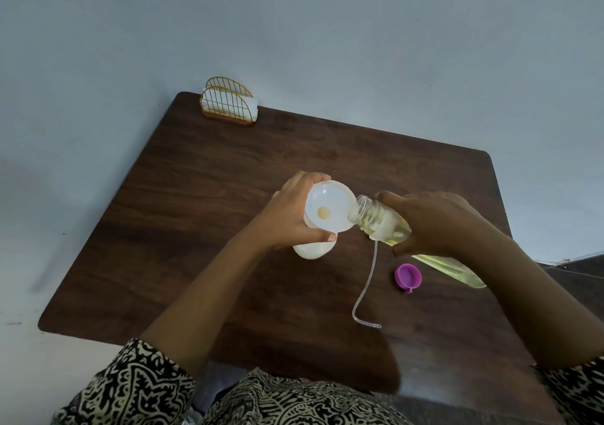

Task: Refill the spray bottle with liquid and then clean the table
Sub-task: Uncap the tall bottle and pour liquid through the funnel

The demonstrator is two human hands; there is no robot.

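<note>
While the left hand (294, 218) wraps its grip round the white funnel (330, 205) seated on the spray bottle (313, 249) at counter (196, 212) centre, the right hand (434, 225) clasps the tilted refill bottle (379, 222), its mouth at the funnel's 3 o'clock rim. Loose purple cap (407, 277) at 4 o'clock.

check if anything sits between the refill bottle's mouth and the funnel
Nothing visible does. The bottle has its open mouth right at the rim of the funnel, and a purple cap lies apart on the table.

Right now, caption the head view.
Right hand tilts a yellow-liquid bottle at the white funnel the left hand holds on the spray bottle.
</note>
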